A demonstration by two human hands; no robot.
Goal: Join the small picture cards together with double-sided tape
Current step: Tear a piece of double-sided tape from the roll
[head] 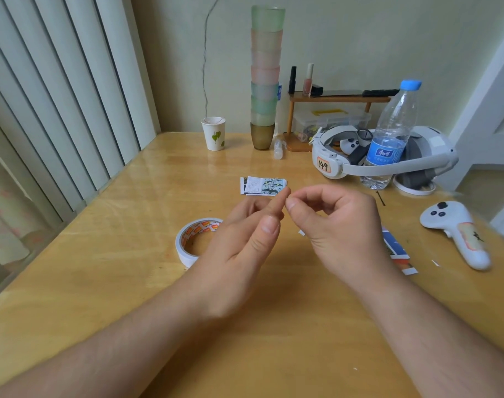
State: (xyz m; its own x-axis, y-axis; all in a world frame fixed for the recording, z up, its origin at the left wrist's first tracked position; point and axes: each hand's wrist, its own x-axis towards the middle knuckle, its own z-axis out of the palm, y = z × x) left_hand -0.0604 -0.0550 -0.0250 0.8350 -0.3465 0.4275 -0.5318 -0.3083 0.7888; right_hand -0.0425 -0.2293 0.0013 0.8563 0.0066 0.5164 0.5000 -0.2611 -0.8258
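"149" handwritten on headset label (323, 165)

Left hand (245, 239) and right hand (337, 222) raised, fingertips apparently touching.

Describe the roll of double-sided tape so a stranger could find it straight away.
On the wooden table, look just left of the left hand. The tape roll lies flat there: a white ring with orange print inside its core, the only ring-shaped thing on the table.

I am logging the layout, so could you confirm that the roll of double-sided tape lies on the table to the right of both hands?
Not quite: the head view shows the roll of double-sided tape lying on the table left of both hands, partly behind the left hand.
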